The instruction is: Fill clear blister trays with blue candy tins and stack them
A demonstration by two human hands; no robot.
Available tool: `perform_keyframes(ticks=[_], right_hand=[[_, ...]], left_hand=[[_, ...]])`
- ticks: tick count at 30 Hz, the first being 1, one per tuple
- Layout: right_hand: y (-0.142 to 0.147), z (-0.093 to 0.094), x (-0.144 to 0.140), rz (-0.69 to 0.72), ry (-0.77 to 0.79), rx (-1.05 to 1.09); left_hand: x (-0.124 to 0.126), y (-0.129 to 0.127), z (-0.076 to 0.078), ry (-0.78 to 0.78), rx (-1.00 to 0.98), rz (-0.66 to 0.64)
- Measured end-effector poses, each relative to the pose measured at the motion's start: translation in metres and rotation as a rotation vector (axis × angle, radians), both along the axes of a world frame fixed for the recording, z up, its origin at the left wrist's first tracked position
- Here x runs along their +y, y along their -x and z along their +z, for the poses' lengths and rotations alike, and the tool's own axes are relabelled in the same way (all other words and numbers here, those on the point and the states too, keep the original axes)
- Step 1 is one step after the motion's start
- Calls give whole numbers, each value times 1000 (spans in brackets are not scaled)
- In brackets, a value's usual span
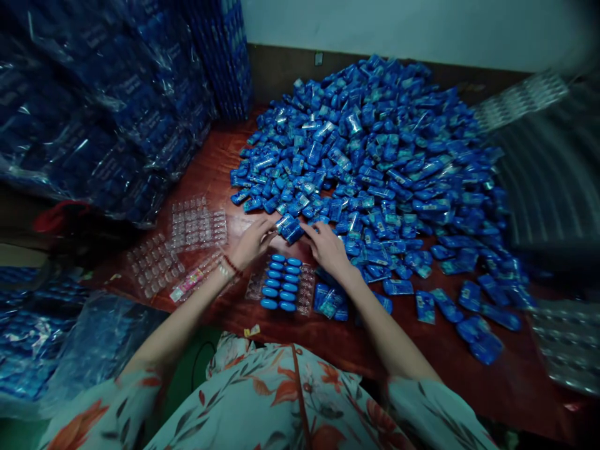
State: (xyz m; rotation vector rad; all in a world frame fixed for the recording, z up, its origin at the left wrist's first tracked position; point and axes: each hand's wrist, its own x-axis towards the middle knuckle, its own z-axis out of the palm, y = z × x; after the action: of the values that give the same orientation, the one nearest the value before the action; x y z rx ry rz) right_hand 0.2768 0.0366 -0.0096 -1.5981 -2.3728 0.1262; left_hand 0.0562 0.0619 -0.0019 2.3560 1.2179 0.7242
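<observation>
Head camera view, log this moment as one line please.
left hand: on blue packets | right hand: same packets, at pile edge | clear tray: partly filled | empty trays: left | table: red-brown

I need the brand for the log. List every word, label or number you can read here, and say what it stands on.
None can be read.
Blue packets in the pile: pale print, too small and blurred.
Packets between left hand and right hand: blurred.
Wrapped blue bundles on the left: faint white lettering, illegible.

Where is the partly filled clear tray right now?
In the head view, the clear tray lies on the table just below both hands, at the near edge of the blue packet pile.
</observation>
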Motion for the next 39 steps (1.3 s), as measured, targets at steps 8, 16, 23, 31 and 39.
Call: perform_keyframes(ticks=[8,16,23,31,39], right_hand=[[-3,-13,12,114,19,-240],[-26,-18,-35,72,44,-41],[-34,-8,-62,-355,229,720],[-35,-9,-74,-513,562,1172],[-32,-4,-81,-498,515,1105]], left_hand=[[51,-40,-25,-95,478,-219],[35,-20,-42,9,172,-246],[27,16,-20,209,-163,13],[-33,59,-13,556,-394,301],[-51,66,-17,477,-391,458]])
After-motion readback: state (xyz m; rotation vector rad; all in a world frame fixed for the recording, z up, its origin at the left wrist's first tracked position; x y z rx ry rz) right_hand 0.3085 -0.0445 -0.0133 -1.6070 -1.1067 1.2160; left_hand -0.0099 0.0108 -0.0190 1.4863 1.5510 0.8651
